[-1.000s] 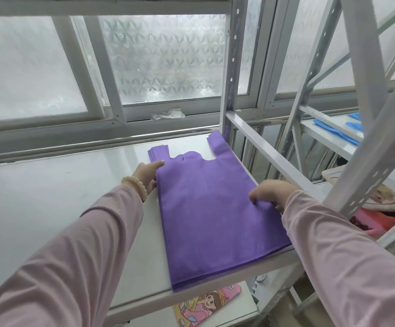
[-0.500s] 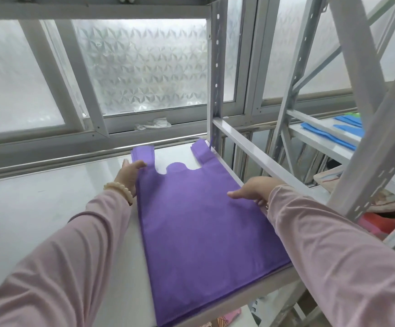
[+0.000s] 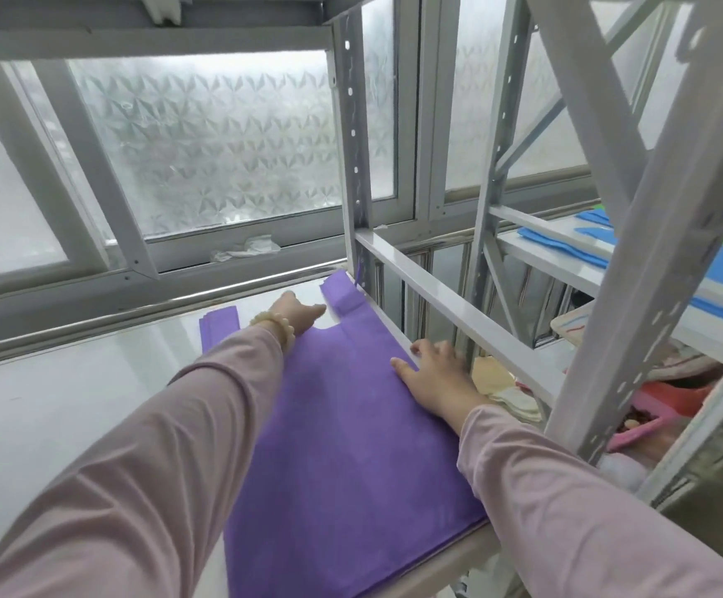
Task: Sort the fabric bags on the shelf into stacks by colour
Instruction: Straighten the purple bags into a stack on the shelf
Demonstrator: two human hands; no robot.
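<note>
White shelf [image 3: 70, 403] carries the purple bag stack [image 3: 342, 446] at its right end. Left hand [image 3: 297, 315] lies flat on the stack's far end between the handles [image 3: 342, 295], fingers straight; right hand [image 3: 433, 373] flat, fingers spread, on the right edge; neither grips. To square it well: press lightly, nudge both edges in evenly, don't drag the top layer. Long axis runs front-to-back, handles toward the window [image 3: 204, 135]

Open shelf [image 3: 70, 403] surface extends left of the purple bag stack [image 3: 351, 468]. The right edge is barred by a horizontal rail [image 3: 459, 315] between the rear post [image 3: 353, 144] and front post [image 3: 657, 252]. An overhead beam [image 3: 135, 41] limits height.
</note>
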